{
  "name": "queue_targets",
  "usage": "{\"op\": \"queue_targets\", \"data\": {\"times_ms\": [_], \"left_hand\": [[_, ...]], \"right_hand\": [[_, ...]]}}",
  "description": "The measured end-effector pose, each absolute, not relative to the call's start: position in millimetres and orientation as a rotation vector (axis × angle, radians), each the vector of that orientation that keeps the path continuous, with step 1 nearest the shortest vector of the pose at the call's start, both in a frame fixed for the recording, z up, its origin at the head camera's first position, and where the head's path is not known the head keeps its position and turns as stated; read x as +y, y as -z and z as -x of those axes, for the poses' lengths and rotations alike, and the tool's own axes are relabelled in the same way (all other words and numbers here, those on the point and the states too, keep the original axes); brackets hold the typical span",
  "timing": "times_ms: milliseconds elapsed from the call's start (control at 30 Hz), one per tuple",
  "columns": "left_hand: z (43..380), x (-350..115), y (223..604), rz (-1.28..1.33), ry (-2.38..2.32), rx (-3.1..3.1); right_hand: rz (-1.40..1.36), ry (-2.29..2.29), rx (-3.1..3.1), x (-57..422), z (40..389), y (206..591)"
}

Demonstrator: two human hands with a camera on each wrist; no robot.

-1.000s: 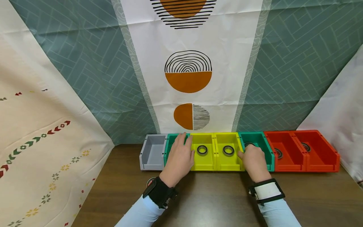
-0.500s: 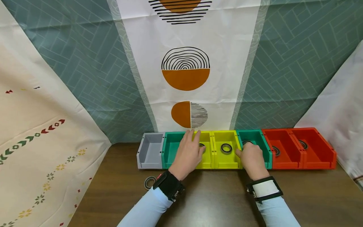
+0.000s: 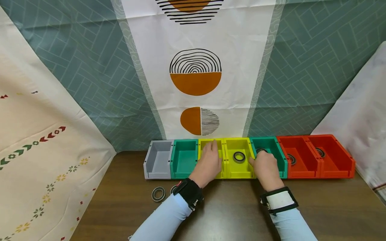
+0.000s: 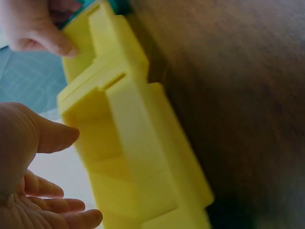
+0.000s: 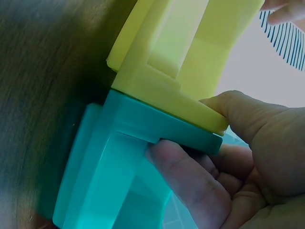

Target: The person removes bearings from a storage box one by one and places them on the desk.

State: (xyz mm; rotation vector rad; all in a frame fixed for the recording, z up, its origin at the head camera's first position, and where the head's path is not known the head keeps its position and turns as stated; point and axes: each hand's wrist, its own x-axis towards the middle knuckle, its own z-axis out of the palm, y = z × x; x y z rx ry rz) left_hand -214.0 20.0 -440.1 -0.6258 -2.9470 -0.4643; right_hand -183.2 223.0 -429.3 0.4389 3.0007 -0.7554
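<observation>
My left hand (image 3: 208, 165) is over the left yellow bin (image 3: 221, 147), hiding much of its inside. In the left wrist view its thumb and fingers are spread apart with nothing between them. My right hand (image 3: 265, 169) pinches the adjoining side walls of the right yellow bin (image 3: 241, 170) and the right green bin (image 3: 272, 147). Its thumb is on the yellow side and its fingers curl into the green side, as the right wrist view shows. A bearing (image 3: 239, 162) lies in the right yellow bin. Another bearing (image 3: 261, 150) in the green bin is partly covered by my right hand.
A grey bin (image 3: 159, 160) and another green bin (image 3: 184, 159) extend the row leftward. Two red bins (image 3: 336, 160) at the right each hold a bearing. Bearings (image 3: 158, 188) lie on the brown table (image 3: 235, 214) near my left wrist. Patterned cloth hangs behind.
My left hand has moved right, from the left green bin to the left yellow bin, uncovering bearings on the table. My right hand keeps its grip on the bin walls.
</observation>
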Motion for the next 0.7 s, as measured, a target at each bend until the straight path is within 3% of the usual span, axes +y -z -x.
{"op": "queue_targets", "data": {"times_ms": [700], "left_hand": [[230.7,34.5,471.0,0.529,0.445,-3.206]], "right_hand": [[-0.439,0.675,3.057,220.9,183.2,431.9]]}}
